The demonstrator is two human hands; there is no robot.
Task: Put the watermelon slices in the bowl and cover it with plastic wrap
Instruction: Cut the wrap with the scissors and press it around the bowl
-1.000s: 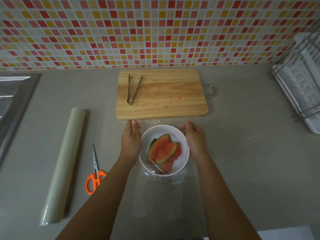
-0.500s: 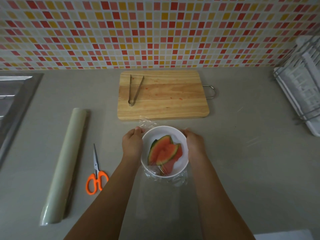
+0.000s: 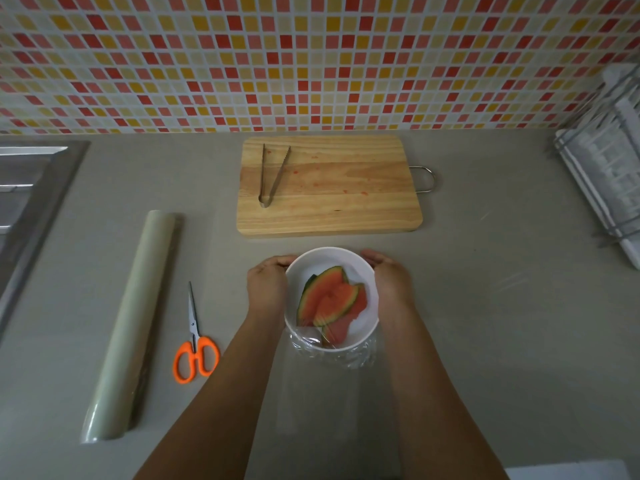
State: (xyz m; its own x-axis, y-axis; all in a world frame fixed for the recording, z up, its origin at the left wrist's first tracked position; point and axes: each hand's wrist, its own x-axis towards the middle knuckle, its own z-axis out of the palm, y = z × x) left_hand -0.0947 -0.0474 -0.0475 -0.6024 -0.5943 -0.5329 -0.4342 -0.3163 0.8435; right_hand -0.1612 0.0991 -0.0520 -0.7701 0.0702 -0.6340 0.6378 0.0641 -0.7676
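A white bowl (image 3: 325, 259) stands on the counter near me, with watermelon slices (image 3: 329, 301) lying inside it. A clear sheet of plastic wrap (image 3: 332, 358) lies over the bowl, bunched at its near side and trailing flat toward me. My left hand (image 3: 268, 282) cups the bowl's left wall and my right hand (image 3: 389, 282) cups its right wall, both pressing the wrap against the sides. The fingertips curl around the far rim.
The roll of plastic wrap (image 3: 133, 323) lies on the left, with orange-handled scissors (image 3: 194, 344) beside it. A wooden cutting board (image 3: 332, 187) with metal tongs (image 3: 272, 174) sits behind the bowl. A sink (image 3: 24, 188) is at far left, a dish rack (image 3: 609, 174) at far right.
Both hands slid back from beyond the bowl's far rim to its sides, pulling the loose far edge of the wrap down over the bowl.
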